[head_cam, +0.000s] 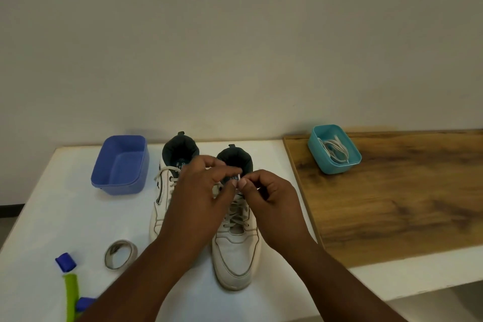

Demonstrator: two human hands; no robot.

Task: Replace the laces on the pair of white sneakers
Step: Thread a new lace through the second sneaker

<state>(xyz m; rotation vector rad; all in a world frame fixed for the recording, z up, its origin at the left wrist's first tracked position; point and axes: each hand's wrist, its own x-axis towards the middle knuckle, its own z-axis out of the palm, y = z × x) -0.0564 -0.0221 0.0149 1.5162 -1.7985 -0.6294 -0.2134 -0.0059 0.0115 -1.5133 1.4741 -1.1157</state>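
Two white sneakers stand side by side on the white table, toes toward me. The right sneaker still has its lace crossed through the eyelets. Over its tongue my right hand pinches the lace tip between thumb and forefinger. My left hand hovers over the gap between the shoes, fingers curled near the same lace end; its grip is unclear. The left sneaker is partly hidden behind my left hand, with a loose lace at its collar.
An empty blue tub sits at the left. A teal tub holding white laces rests on a wooden board at the right. A tape roll and a green and blue tool lie near the front left.
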